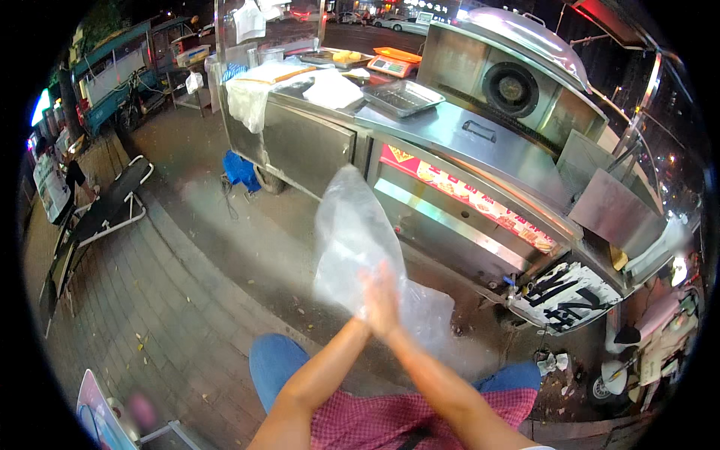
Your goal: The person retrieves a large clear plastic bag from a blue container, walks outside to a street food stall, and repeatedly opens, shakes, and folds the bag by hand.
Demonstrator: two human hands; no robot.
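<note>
In front of my lap, my two hands are brought together, blurred by motion. My right hand (pixel 382 301) covers most of my left hand (pixel 364 308), so the left fingers are largely hidden. A large translucent plastic sheet or bag (pixel 360 242) hangs at my hands, spreading up and away from them and also down to the right. Some of the plastic seems to lie between the palms, though the blur hides how it is held. A checked red apron (pixel 365 419) covers my lap above blue jeans (pixel 275 360).
A stainless steel food cart (pixel 410 126) stands ahead, bearing a metal tray (pixel 402 98), an orange scale (pixel 394 62) and a rolling pin (pixel 292 75). A folding lounger (pixel 118 197) and a seated person (pixel 53 180) are at left. A scooter (pixel 647 354) stands at right.
</note>
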